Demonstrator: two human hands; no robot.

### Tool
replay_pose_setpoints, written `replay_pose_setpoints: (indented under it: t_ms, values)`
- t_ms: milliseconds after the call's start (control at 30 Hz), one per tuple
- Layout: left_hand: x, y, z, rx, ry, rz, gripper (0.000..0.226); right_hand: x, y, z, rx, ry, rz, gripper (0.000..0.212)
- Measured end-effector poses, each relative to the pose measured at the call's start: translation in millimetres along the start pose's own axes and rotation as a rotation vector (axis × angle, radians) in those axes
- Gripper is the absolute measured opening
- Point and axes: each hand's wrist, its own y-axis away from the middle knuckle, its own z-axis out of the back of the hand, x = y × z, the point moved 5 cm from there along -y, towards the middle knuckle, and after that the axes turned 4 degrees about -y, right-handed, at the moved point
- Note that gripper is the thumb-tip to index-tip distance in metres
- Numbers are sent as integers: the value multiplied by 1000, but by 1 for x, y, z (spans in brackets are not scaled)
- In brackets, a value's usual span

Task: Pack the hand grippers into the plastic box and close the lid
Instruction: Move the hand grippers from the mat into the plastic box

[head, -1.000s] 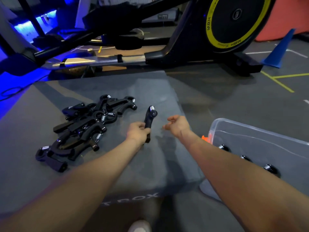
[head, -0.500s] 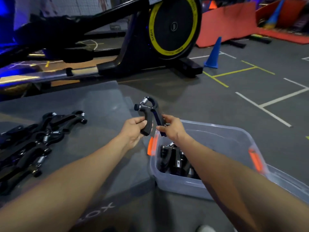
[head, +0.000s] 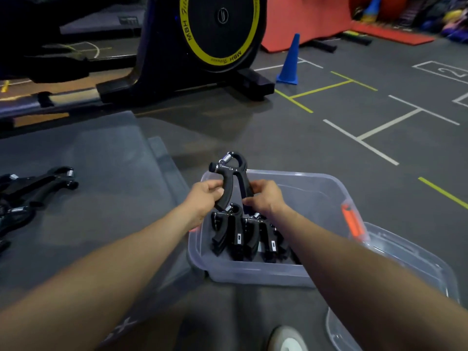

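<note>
Black hand gripper (head: 231, 177) hanging spring-up over clear plastic box (head: 326, 191), more standing packed inside (head: 249, 236), lid (head: 410, 262) lying alongside

Both bare forearms extend from the lower corners toward frame centre. The left hand (head: 206, 197) and right hand (head: 266, 197) are level, knuckles up, fingers curled closed, each pinching one handle of a hand gripper (head: 231, 178).

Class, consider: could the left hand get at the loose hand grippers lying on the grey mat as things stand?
Probably not yet: the left hand is shut on the held hand gripper over the plastic box. The loose hand grippers lie uncovered.
</note>
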Motion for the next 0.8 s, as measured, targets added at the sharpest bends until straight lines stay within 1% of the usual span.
replay_pose_setpoints:
  t_ms: [100,167,200,267,333,467,600,800]
  values:
    - [6,0,6,-69,-401,-78,37,-17,-2,1,1,77,-73,36]
    - [11,0,9,-124,-711,-118,41,-30,-1,5,-6,155,-119,37]
    - [15,0,8,-127,-826,-143,43,-39,-1,7,-15,179,-141,37]
    - [22,-1,3,-109,-955,-159,52,-55,-1,11,-33,212,-191,34]
    - [26,-4,-2,-123,-1052,-166,59,-68,0,15,-49,237,-228,31]
    - [31,-12,-2,-218,-1112,-137,65,-90,-3,25,-86,278,-299,26]
    - [37,-17,-4,-248,-1127,-159,69,-109,-14,23,-64,295,-354,28]
    - [41,-23,-6,-329,-1108,-183,70,-128,-23,22,-81,297,-429,21]
